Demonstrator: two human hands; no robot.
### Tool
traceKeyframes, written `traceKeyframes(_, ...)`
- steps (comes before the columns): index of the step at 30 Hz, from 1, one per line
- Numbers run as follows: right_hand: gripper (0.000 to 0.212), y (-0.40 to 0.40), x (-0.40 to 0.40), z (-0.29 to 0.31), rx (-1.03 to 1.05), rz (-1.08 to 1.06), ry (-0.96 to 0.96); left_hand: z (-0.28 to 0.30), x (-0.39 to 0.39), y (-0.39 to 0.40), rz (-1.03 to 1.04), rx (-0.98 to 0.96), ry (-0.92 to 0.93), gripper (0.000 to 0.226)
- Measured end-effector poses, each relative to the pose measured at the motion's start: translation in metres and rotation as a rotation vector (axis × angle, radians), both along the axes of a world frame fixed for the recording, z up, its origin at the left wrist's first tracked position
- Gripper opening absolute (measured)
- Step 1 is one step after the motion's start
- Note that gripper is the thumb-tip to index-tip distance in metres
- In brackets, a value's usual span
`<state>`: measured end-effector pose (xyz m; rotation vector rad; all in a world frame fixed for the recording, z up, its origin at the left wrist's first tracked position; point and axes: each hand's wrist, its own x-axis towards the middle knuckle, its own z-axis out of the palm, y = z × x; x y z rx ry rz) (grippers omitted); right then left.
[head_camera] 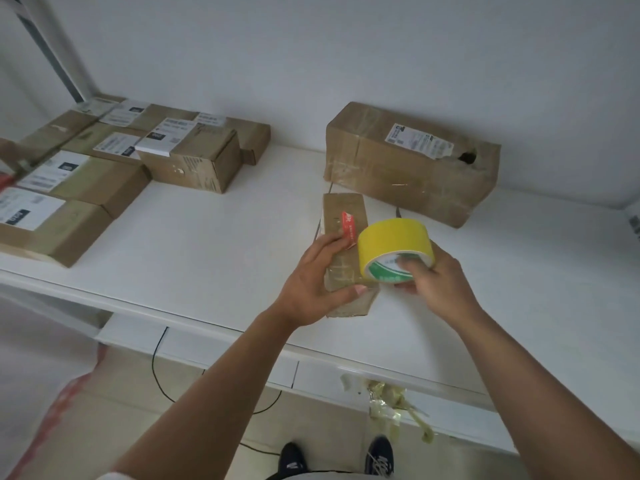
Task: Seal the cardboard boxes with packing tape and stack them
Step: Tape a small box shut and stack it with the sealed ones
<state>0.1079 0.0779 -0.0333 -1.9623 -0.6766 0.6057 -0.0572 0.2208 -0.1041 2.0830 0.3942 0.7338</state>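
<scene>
Two hands: both over the white table (207, 237).
Left hand (317, 285): fingers curled round a small flat box (344, 209), holding it on the tabletop.
Right hand (438, 284): fingers gripping the yellow tape roll (391, 242), just beside the small box.
Large box (412, 164): behind, against the wall.
Labelled boxes (104, 161): grouped far left.

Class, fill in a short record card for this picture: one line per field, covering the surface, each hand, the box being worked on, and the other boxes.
surface: white table
left hand: grips the small flat box, which has a red sticker
right hand: holds the yellow tape roll, fingers in its core
tape roll position: over the near end of the small flat box
big box: behind, against the wall, label on top, a hole torn near its right end
labelled boxes: grouped at far left
tape scraps: stuck on the table's front edge
</scene>
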Motion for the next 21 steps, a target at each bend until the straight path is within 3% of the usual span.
traceKeyframes(8,0.012,0.008,-0.030,-0.013,0.160,-0.075,0.406,0.000,0.000,-0.001,0.023,0.029,0.033,0.082)
traceKeyframes(12,0.004,0.008,-0.026,-0.011,0.155,-0.091,0.366,0.001,0.000,-0.002,0.017,0.025,0.046,0.080)
traceKeyframes(16,0.020,0.005,-0.017,-0.001,0.119,0.016,0.221,0.001,0.000,0.000,-0.003,0.032,0.039,0.078)
traceKeyframes(21,0.021,0.009,-0.019,-0.004,0.141,-0.060,0.260,0.002,-0.002,0.001,-0.009,0.041,0.021,0.077)
